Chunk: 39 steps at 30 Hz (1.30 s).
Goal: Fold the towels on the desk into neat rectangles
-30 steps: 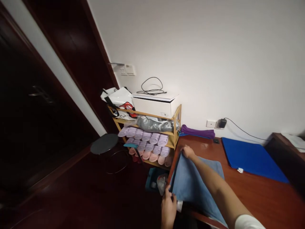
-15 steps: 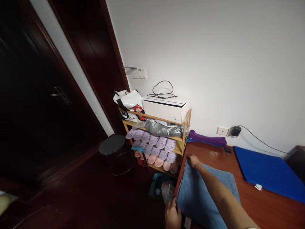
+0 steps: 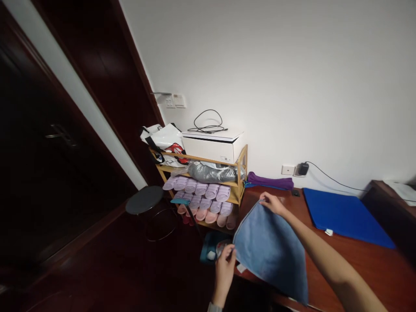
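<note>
A light blue cloth (image 3: 266, 247) hangs by its left edge between my two hands, with its far right part over the reddish-brown table (image 3: 351, 260). My left hand (image 3: 225, 264) pinches the near corner, beside a small white tag (image 3: 241, 268). At the far corner, the fingers of my right hand (image 3: 271, 203) are closed on the cloth. Flat on the table to the right is a dark blue cloth (image 3: 347, 216) with a white tag. A rolled purple cloth (image 3: 271, 181) lies against the wall.
Left of the table stands a wooden rack (image 3: 242, 173) with slippers, a white box (image 3: 211, 147) and a bag (image 3: 169, 141). A round stool (image 3: 144, 199) is further left. A black plug (image 3: 303, 168) sits in the wall socket.
Both hands have lifted the light blue cloth's left edge off the table, and the cloth now slopes down to the right. The view has shifted slightly to the right.
</note>
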### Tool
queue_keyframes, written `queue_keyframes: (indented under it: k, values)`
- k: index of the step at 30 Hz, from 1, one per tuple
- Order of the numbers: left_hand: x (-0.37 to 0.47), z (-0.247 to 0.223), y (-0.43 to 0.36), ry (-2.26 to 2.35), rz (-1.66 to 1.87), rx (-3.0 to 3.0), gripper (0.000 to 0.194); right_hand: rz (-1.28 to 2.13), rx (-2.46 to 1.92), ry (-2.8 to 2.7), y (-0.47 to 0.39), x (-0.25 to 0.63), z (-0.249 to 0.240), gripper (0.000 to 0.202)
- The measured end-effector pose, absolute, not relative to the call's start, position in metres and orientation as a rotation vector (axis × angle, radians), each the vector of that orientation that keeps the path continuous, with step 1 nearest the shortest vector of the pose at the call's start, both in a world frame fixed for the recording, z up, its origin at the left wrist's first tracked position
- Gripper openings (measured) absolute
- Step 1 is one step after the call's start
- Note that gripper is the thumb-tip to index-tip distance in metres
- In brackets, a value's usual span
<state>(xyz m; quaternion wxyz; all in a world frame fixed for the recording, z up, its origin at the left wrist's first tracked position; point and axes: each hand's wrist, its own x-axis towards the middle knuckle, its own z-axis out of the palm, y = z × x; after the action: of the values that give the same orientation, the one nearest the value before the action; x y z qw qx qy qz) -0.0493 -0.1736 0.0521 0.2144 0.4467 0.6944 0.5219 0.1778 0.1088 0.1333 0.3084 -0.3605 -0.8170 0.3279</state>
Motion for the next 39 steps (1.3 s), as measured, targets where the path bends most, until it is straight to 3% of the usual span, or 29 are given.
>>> queue_keyframes:
  k: [6, 13, 18, 23, 27, 39]
  values:
    - [-0.061, 0.152, -0.145, 1.824, 1.56, 1.485, 0.039, 0.852, -0.961, -1.854, 0.071, 0.29, 0.209, 0.043]
    - [-0.047, 0.271, -0.128, 1.748, 1.572, 1.858, 0.03, 0.716, -0.885, -1.619, 0.005, 0.373, 0.282, 0.04]
    - [-0.038, 0.32, -0.115, 1.699, 1.408, 2.054, 0.031, 0.76, -0.9, -1.588, -0.033, 0.411, 0.306, 0.045]
    - [-0.028, 0.342, -0.1, 1.563, 1.227, 2.088, 0.036, 0.868, -1.002, -1.542, -0.066, 0.442, 0.314, 0.052]
    - [-0.016, 0.347, -0.097, 1.485, 1.06, 2.147, 0.027, 0.847, -1.084, -1.544, -0.09, 0.454, 0.323, 0.055]
    - [0.015, 0.328, -0.121, 1.15, 1.126, 1.836, 0.04, 0.691, -1.167, -1.34, -0.146, 0.488, 0.325, 0.043]
